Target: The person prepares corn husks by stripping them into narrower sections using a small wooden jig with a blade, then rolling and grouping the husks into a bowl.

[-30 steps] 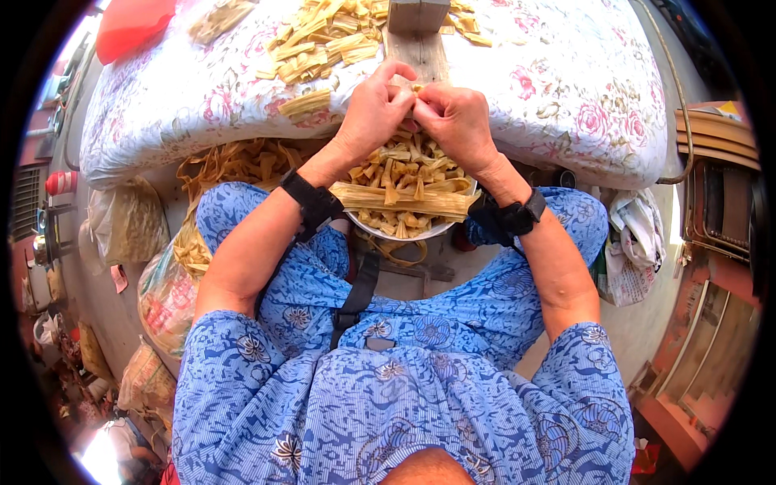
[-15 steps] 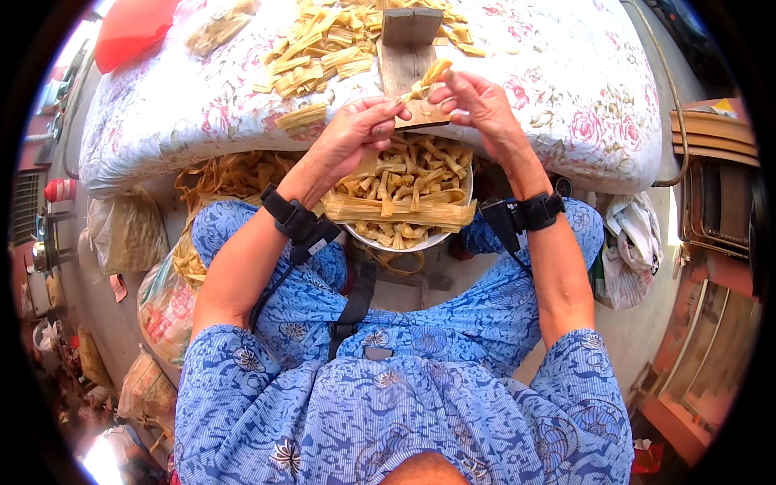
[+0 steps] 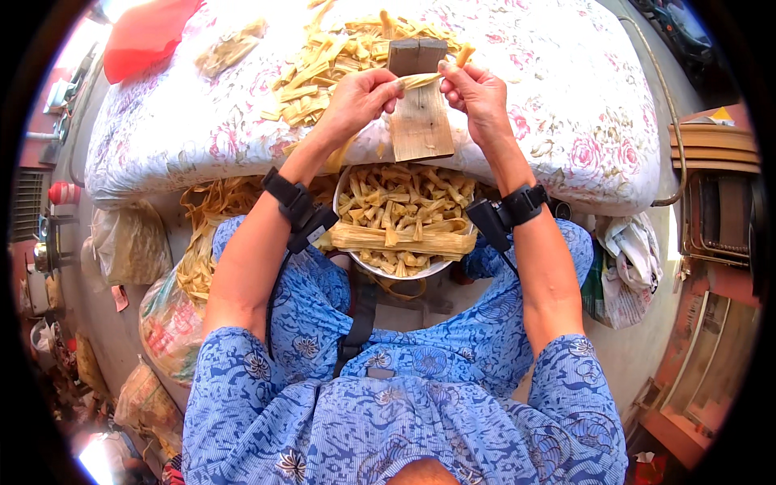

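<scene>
A yellow strip that looks like dried corn husk [image 3: 420, 80] is stretched between my two hands, over the wooden board. My left hand [image 3: 368, 97] pinches one end between thumb and fingers. At the other end, my right hand [image 3: 477, 93] grips it, and a short folded tip stands up beyond the fingers. Below them the board [image 3: 422, 129] lies on the cloth-covered surface, with an upright dark block [image 3: 416, 56] at its far end. A white basin [image 3: 380, 267] near my knees is filled with small knotted husk pieces [image 3: 396, 194], and a bundle of long flat strips [image 3: 404, 238] lies across it.
Loose husk strips [image 3: 315, 81] are heaped left of the board on the flowered cloth [image 3: 218, 129]. A red bag [image 3: 145, 40] and a clear bag [image 3: 230, 48] lie at the far left. More husks [image 3: 202, 250] hang beside my left knee. Plastic bags [image 3: 630, 259] stand at the right.
My hands have moved a little away from me and up over the board. The strip, earlier bent upright at the right hand, is now drawn out level between both hands.
</scene>
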Demonstrator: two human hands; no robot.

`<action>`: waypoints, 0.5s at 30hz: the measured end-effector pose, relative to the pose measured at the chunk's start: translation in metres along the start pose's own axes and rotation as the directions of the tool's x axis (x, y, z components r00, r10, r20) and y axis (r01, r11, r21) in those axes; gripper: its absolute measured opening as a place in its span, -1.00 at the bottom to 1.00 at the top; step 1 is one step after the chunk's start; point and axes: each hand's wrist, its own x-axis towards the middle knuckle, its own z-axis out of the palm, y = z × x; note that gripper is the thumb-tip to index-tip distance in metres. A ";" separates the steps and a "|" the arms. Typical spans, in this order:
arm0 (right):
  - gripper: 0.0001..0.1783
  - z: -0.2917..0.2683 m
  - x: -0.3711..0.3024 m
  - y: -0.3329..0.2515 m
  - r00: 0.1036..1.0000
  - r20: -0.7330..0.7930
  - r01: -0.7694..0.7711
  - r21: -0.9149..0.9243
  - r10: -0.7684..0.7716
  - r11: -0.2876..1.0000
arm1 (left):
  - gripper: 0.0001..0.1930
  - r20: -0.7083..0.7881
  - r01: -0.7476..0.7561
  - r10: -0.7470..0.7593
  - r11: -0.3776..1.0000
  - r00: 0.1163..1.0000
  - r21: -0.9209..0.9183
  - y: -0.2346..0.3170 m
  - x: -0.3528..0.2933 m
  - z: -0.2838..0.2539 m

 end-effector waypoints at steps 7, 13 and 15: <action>-0.84 -0.007 0.011 0.040 0.985 -0.166 -0.015 -0.319 -0.041 0.948 | -0.80 -0.176 -0.099 0.179 0.916 0.968 0.390 -0.055 0.025 0.006; -0.77 -0.004 -0.030 0.002 0.976 0.152 -0.066 -0.468 0.153 0.881 | -0.82 -0.042 -0.008 0.008 1.000 0.999 -0.012 -0.021 -0.006 0.003; -0.75 -0.002 -0.056 -0.013 0.925 0.252 -0.056 -0.647 0.283 0.760 | -0.84 0.028 -0.016 0.015 0.999 1.000 0.041 -0.020 -0.020 0.001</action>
